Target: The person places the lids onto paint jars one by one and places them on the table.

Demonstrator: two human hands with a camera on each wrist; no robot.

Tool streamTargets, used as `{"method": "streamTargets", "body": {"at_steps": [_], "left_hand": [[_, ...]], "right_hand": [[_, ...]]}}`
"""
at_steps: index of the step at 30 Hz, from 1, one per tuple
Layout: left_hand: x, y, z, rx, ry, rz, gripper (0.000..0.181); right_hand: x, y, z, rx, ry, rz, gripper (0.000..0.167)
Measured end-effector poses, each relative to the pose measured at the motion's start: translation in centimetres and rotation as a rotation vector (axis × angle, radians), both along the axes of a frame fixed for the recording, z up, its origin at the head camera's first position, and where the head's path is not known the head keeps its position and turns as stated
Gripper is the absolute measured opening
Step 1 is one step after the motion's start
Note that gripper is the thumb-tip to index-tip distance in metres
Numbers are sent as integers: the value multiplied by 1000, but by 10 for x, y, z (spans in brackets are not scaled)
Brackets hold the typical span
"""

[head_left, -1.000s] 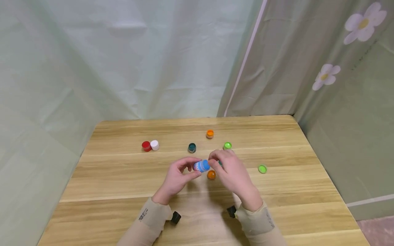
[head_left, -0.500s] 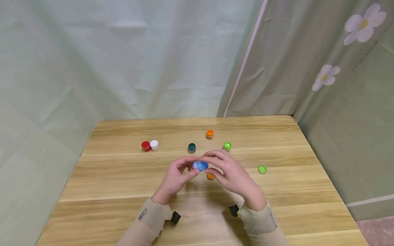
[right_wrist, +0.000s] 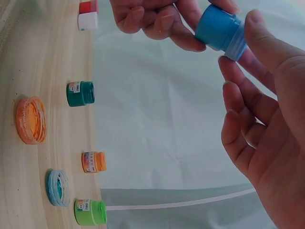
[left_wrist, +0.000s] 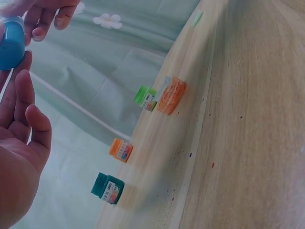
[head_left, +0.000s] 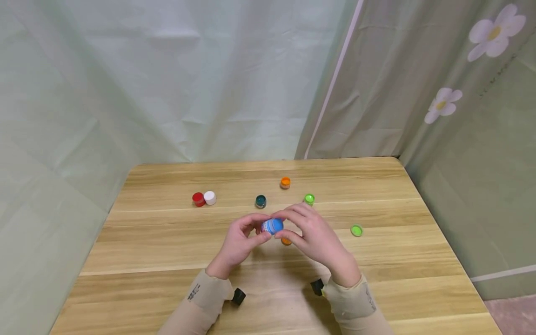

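Note:
A small blue jar (head_left: 272,226) is held above the table between both hands, tilted toward the right. My left hand (head_left: 240,242) grips its base end between thumb and fingers. The thumb and fingers of my right hand (head_left: 316,237) pinch the rim end of the jar. In the right wrist view the blue jar (right_wrist: 217,28) has a paler, translucent band at the end by the right thumb. Beneath the hands an orange lid (head_left: 286,241) lies on the table, partly covered. The right wrist view also shows a teal lid (right_wrist: 57,188) lying there.
On the wooden table (head_left: 146,242) stand a dark green jar (head_left: 261,201), an orange jar (head_left: 285,183) and a light green jar (head_left: 309,199). Red (head_left: 198,199) and white (head_left: 210,197) jars touch at the left. A green lid (head_left: 357,230) lies at the right. Curtains hang behind.
My right hand has moved left onto the jar's end, its fingers spreading over it and then pinching it. The left hand keeps its grip, and the jar has shifted slightly left.

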State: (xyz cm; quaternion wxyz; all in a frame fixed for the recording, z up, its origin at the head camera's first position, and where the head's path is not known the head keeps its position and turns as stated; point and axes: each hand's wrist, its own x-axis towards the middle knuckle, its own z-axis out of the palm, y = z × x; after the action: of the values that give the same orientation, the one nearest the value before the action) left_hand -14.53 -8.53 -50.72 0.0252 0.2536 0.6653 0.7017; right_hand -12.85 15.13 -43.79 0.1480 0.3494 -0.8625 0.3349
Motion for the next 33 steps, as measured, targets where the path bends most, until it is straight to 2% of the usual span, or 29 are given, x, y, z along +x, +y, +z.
{"method": "streamTargets", "body": {"at_steps": [8, 12, 15, 18, 21, 25, 33], "left_hand": [[1, 2, 2, 14, -21, -32, 31], [1, 2, 1, 23, -31, -38, 32], [1, 1, 1, 32, -34, -32, 32], [1, 0, 0, 39, -30, -26, 32], [1, -1, 0, 44, -27, -26, 31], [0, -2, 0, 41, -28, -29, 31], [1, -2, 0, 48, -30, -59, 34]], "right_hand": [[2, -2, -1, -8, -19, -77, 33], [2, -2, -2, 4, -27, -94, 38], [2, 1, 0, -19, -48, -66, 53], [2, 6, 2, -58, -62, -5, 62], [1, 10, 4, -68, -46, 69, 58], [-2, 13, 4, -45, -21, 128, 51], [-3, 11, 1, -31, -16, 140, 48]]}}
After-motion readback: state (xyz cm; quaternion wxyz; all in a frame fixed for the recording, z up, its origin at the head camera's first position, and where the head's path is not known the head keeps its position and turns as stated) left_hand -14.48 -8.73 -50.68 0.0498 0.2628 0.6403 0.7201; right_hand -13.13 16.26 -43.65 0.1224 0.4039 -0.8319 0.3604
